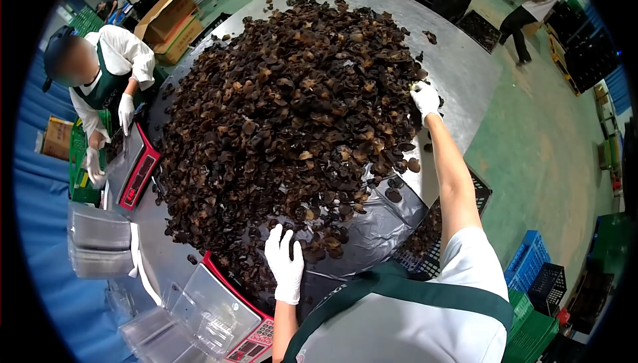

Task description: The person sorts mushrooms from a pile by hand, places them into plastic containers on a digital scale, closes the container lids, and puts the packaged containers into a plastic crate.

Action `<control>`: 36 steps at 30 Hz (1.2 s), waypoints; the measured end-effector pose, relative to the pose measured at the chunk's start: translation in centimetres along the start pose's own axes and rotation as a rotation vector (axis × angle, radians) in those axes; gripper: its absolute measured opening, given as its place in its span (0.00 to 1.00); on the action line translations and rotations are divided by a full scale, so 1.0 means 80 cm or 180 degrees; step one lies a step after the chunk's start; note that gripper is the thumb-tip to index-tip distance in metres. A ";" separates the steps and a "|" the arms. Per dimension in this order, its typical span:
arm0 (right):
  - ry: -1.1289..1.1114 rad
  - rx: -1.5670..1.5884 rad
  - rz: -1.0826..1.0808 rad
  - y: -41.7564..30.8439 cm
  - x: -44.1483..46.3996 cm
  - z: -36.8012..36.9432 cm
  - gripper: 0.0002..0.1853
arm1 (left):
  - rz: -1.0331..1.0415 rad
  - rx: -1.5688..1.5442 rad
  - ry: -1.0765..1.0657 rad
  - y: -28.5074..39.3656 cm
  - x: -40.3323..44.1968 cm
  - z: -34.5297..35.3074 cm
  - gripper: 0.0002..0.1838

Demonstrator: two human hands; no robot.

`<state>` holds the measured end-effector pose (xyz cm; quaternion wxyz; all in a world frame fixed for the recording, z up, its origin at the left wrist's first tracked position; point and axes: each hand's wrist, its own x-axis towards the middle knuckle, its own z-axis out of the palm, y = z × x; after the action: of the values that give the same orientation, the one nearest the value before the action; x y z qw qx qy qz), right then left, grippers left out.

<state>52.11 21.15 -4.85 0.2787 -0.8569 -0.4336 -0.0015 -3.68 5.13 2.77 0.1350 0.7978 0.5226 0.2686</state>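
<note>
A large heap of dark brown wood ear mushrooms covers the metal table. My left hand, in a white glove, is at the heap's near edge with its fingers apart and nothing held in them. Loose mushrooms lie just to its right on a dark plastic sheet. My right hand, also gloved, reaches out to the heap's right edge. Its fingers are curled together, with a tiny yellowish spot at the tips. What they hold is too small to make out.
A red-framed scale stands at my left, beside clear plastic trays. Across the heap, a gloved co-worker stands by another scale. A black crate is beside the table; another person is farther off.
</note>
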 end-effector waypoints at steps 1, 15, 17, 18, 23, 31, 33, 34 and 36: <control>0.0099 0.0277 0.0152 0.001 -0.002 -0.001 0.10 | 0.0004 0.0006 -0.0001 -0.001 0.001 -0.001 0.19; -0.0622 0.4701 0.1322 -0.096 -0.126 -0.189 0.14 | -0.0029 -0.0199 0.0023 0.010 -0.010 -0.003 0.16; -0.0650 0.4669 0.1256 -0.117 -0.142 -0.205 0.13 | 0.0083 -0.0149 0.0028 0.009 -0.016 -0.002 0.17; -0.0672 0.4614 0.1174 -0.124 -0.148 -0.212 0.13 | 0.0109 -0.0155 0.0044 0.009 -0.019 -0.002 0.16; -0.0632 0.4437 0.0990 -0.159 -0.163 -0.223 0.13 | 0.0206 0.0024 0.0080 0.006 -0.044 -0.003 0.15; -0.0982 0.4370 0.0884 -0.211 -0.163 -0.211 0.13 | -0.0003 -0.0029 0.0174 0.019 -0.073 -0.006 0.13; -0.1170 0.4311 0.0873 -0.232 -0.161 -0.197 0.13 | 0.0068 -0.0042 0.0188 0.017 -0.076 -0.004 0.13; -0.1298 0.4292 0.0846 -0.246 -0.161 -0.191 0.12 | 0.0063 -0.0034 0.0218 0.017 -0.076 -0.003 0.13; -0.1526 0.4227 0.0786 -0.278 -0.160 -0.176 0.11 | 0.0076 -0.0073 0.0249 0.014 -0.074 -0.001 0.13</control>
<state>30.98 15.32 14.54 0.6365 -0.5260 -0.2920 0.4825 -4.73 -0.69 1.72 0.1205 0.7912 0.5148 0.3072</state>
